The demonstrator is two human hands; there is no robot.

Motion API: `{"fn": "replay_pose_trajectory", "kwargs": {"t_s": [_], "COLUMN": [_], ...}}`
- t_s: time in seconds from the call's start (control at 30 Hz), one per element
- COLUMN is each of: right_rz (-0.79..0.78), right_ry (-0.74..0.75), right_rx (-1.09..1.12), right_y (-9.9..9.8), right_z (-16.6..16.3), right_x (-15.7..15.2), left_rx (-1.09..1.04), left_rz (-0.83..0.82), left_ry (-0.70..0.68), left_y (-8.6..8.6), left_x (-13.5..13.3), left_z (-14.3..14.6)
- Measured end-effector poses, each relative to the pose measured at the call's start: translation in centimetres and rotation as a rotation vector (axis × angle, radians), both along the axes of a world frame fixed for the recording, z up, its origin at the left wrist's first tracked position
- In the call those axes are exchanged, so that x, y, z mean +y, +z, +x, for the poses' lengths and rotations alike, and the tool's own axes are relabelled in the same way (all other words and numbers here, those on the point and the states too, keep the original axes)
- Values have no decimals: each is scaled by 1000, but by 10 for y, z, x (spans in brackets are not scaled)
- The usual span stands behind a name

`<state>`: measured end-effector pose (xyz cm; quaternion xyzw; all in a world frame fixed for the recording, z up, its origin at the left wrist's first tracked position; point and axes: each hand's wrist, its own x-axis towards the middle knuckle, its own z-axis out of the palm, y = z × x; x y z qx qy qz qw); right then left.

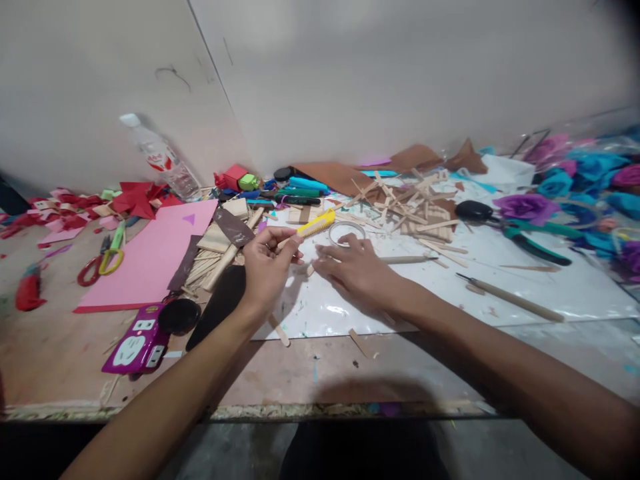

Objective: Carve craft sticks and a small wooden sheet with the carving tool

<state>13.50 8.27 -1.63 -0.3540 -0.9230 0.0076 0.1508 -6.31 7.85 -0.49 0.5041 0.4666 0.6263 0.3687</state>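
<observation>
My left hand (267, 263) is raised a little above the table, its fingers pinched on a yellow utility knife (316, 225) that points to the right. My right hand (350, 267) lies palm down on the white plastic sheet (525, 280), fingers spread, right beside a roll of clear tape (347, 231). A thin wooden stick (405, 259) lies just past its fingers. A heap of wooden craft sticks (405, 200) is behind both hands.
A pink paper sheet (150, 260), green and red scissors (103, 257), a purple power strip (137, 343) and a plastic bottle (160, 160) are at the left. Green-handled pliers (530, 240), an awl (510, 298) and paper flowers (575, 180) are at the right. Loose sticks lie near the table's front edge.
</observation>
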Motion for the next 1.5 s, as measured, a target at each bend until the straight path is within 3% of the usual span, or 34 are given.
{"fn": "replay_pose_trajectory", "kwargs": {"t_s": [0.1,0.3,0.5,0.6,0.7,0.8,1.0,1.5], "right_rz": [-43,31,13,-154,-542,-794,-952,-1246], "right_ry": [78,183,225,158,74,5,-10,5], "right_rx": [-16,-49,87,506,1066,1332,1411,1523], "right_y": [5,4,6,11,15,16,13,16], "right_z": [-4,-1,8,17,21,20,18,12], "right_x": [0,3,7,7,6,7,7,-6], "left_rx": [21,37,10,3,9,10,-60,-71], "left_rz": [-24,-68,-79,-87,-105,-126,-148,-135], "left_ry": [-33,-71,-74,-85,-130,-192,-295,-366], "left_y": [1,3,5,7,7,5,-3,-1], "left_x": [-4,-9,-9,-10,-12,-14,-14,-18], "left_z": [2,5,4,4,6,7,7,8]}}
